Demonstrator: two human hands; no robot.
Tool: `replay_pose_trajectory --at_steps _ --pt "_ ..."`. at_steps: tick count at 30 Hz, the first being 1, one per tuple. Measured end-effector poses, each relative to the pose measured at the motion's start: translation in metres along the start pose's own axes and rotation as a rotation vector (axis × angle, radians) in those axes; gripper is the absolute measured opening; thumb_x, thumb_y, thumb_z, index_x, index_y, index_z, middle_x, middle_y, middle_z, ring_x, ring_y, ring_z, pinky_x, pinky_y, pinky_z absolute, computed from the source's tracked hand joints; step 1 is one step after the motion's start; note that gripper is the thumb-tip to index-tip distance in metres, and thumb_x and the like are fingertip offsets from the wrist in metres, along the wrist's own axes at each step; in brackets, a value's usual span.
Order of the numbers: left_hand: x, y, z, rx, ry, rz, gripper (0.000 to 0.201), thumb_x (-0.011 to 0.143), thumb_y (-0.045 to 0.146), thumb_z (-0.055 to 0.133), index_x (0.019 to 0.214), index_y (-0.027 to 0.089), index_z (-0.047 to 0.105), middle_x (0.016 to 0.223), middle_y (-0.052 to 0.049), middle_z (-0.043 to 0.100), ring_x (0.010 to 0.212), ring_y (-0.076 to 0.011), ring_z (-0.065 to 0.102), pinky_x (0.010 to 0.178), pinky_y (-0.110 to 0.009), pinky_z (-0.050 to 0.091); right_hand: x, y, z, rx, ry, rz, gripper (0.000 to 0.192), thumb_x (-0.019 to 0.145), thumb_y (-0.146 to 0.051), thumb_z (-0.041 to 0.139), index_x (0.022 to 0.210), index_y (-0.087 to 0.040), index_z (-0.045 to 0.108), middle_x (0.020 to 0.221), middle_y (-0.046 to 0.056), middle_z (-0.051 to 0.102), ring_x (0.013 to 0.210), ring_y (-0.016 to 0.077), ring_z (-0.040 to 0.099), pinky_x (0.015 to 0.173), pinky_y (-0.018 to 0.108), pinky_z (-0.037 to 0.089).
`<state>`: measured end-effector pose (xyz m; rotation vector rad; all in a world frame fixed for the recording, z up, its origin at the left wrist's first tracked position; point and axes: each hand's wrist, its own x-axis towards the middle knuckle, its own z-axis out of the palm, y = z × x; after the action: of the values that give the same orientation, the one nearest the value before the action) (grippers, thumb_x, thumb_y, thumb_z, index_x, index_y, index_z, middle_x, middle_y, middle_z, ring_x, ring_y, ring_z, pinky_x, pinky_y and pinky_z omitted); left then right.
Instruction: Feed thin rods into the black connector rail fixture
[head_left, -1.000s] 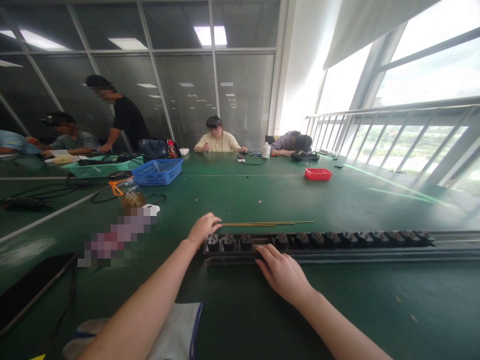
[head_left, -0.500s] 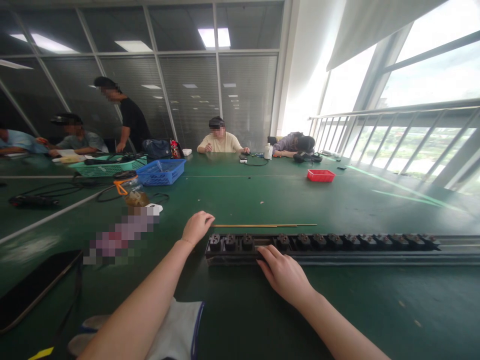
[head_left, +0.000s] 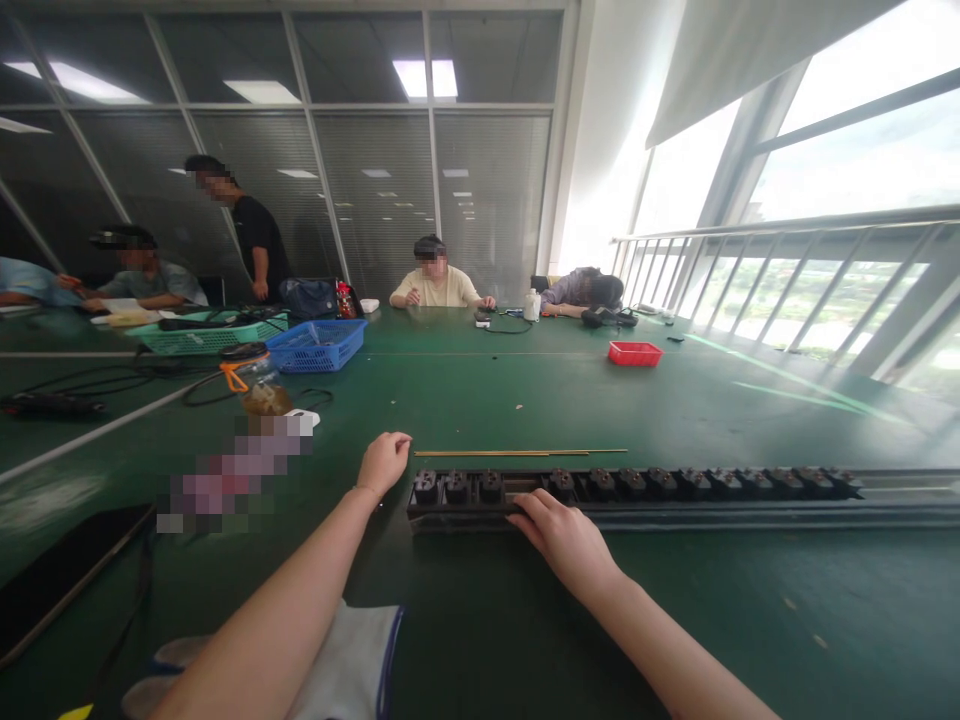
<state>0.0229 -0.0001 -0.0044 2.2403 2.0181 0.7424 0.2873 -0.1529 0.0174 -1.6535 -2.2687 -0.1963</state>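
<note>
On the green tabletop lies a long black rail, with a row of small black blocks along its top. Each block has metal pieces on it. My right hand is closed over the rail's near edge, beside a gap in the row. Several thin brass-coloured rods lie just behind the rail, parallel to it. Close to their left ends is my left hand, a small space away from them. Its fingers are curled together, and their tips are partly hidden, so whether they pinch anything does not show.
Grey-white cloth with blue edging lies under my left forearm. To the left are a dark phone-like slab and a jar. Blue and green baskets and a red tray stand farther back. Several people are across the table.
My left hand has drawn a little to the left, off the rods' ends, which now show. The rods and the rail lie as before. My right hand has stayed on the rail.
</note>
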Motion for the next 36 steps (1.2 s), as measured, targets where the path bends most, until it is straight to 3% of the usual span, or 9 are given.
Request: replay_pose_trajectory --at_steps 4,9,14,18,23,28,32,34,36 --pt "0.000 -0.004 0.000 -0.054 0.013 -0.015 0.028 0.079 0.026 0.040 0.089 0.018 0.065 0.089 -0.006 0.064 0.081 -0.0169 0.059 0.074 -0.025 0.044 -0.008 0.023 -0.003 0.057 0.032 0.030 0.026 0.088 -0.037 0.037 0.095 -0.022 0.057 0.086 0.002 0.060 0.067 0.0126 0.061 0.050 0.020 0.040" --pt "-0.001 -0.003 -0.002 -0.103 0.018 -0.044 0.028 0.079 0.028 0.040 0.088 0.019 0.065 0.092 -0.005 0.066 0.084 -0.0176 0.059 0.076 -0.026 0.044 -0.035 0.083 -0.013 0.169 0.074 0.063 0.033 0.086 -0.045 0.034 0.091 -0.022 0.057 0.087 0.004 0.061 0.074 0.0145 0.060 0.063 0.025 0.045" --pt "-0.001 -0.004 -0.002 -0.102 0.026 -0.044 0.028 0.080 0.029 0.040 0.087 0.020 0.066 0.093 -0.005 0.066 0.084 -0.0181 0.060 0.075 -0.026 0.045 -0.065 0.150 -0.030 0.306 0.017 0.243 0.039 0.077 -0.057 0.041 0.086 -0.023 0.059 0.086 0.007 0.062 0.064 0.0166 0.061 0.061 0.028 0.045" --pt "0.000 -0.005 -0.001 -0.095 0.025 -0.046 0.029 0.080 0.030 0.040 0.087 0.020 0.066 0.092 -0.005 0.066 0.083 -0.0185 0.060 0.074 -0.027 0.045 -0.082 0.192 -0.047 0.429 -0.074 0.391 0.034 0.071 -0.051 0.052 0.085 -0.021 0.061 0.083 0.013 0.062 0.064 0.0179 0.062 0.061 0.029 0.043" --pt "-0.001 -0.005 -0.002 -0.093 0.020 -0.050 0.030 0.080 0.030 0.039 0.087 0.019 0.066 0.093 -0.006 0.065 0.083 -0.0186 0.059 0.074 -0.027 0.045 -0.094 0.226 -0.062 0.533 -0.080 0.519 0.029 0.061 -0.044 0.063 0.080 -0.022 0.065 0.077 0.015 0.065 0.066 0.0190 0.062 0.062 0.031 0.042" --pt "0.000 -0.006 -0.001 -0.101 0.021 -0.058 0.028 0.080 0.029 0.040 0.087 0.019 0.066 0.093 -0.005 0.065 0.084 -0.0182 0.059 0.074 -0.026 0.044 -0.096 0.256 -0.074 0.519 -0.123 0.549 0.028 0.056 -0.039 0.064 0.077 -0.022 0.070 0.073 0.018 0.066 0.065 0.0198 0.063 0.058 0.033 0.041" --pt "0.001 -0.006 0.001 -0.122 0.015 -0.071 0.028 0.080 0.027 0.040 0.087 0.019 0.066 0.094 -0.005 0.066 0.085 -0.0184 0.059 0.075 -0.027 0.044 -0.074 0.258 -0.101 0.352 -0.327 0.558 0.028 0.060 -0.036 0.060 0.082 -0.022 0.070 0.085 0.017 0.066 0.065 0.0186 0.063 0.057 0.031 0.041" --pt "0.001 -0.005 0.002 -0.137 0.023 -0.086 0.027 0.080 0.026 0.040 0.089 0.019 0.065 0.093 -0.005 0.066 0.085 -0.0179 0.059 0.076 -0.027 0.044 -0.049 0.232 -0.114 0.144 -0.376 0.537 0.029 0.068 -0.036 0.053 0.085 -0.019 0.069 0.081 0.014 0.067 0.061 0.0179 0.063 0.058 0.031 0.044" --pt "0.001 -0.005 0.003 -0.130 0.055 -0.101 0.026 0.080 0.023 0.041 0.090 0.018 0.065 0.092 -0.005 0.065 0.085 -0.0175 0.058 0.077 -0.026 0.044 -0.017 0.187 -0.118 -0.035 -0.289 0.340 0.032 0.076 -0.035 0.044 0.094 -0.020 0.066 0.089 0.011 0.066 0.075 0.0197 0.063 0.065 0.031 0.046"
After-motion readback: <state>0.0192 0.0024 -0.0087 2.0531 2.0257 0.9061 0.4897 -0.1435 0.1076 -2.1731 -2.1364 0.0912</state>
